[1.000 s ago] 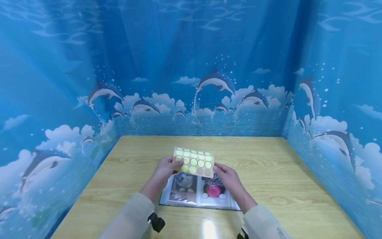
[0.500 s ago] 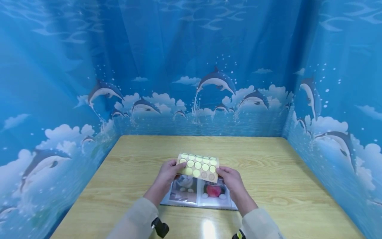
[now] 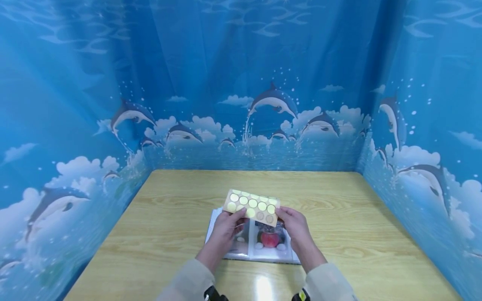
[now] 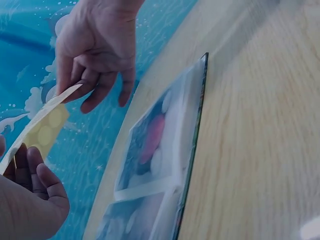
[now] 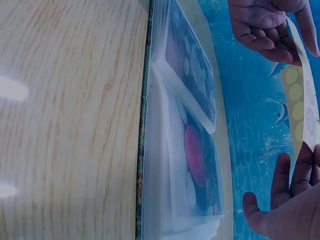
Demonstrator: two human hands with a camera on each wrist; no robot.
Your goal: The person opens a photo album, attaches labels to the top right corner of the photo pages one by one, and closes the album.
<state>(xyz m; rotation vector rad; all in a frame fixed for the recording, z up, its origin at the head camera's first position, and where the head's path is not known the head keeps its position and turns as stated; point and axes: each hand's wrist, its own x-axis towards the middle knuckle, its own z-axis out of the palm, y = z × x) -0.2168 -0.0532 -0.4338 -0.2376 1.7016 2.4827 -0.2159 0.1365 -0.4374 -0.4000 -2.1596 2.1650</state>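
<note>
A sheet of round yellow stickers is held up over an open photo album. Two circles at its lower right lack the yellow. My left hand pinches the sheet's lower edge, left of its middle, thumb on the front. At the right edge, my right hand pinches it between thumb and fingers. The right wrist view shows faint outlines on part of the sheet. Below lies the album, its right page showing a picture with a red round shape; my left hand partly covers the left page.
The album rests on a light wood-grain table. A blue curtain printed with dolphins and clouds surrounds the table at the back and sides. Glare shows near the front.
My left hand has moved from the sheet's left edge to its lower edge. The sheet has shifted a little right and tilted, and my right hand has kept its hold.
</note>
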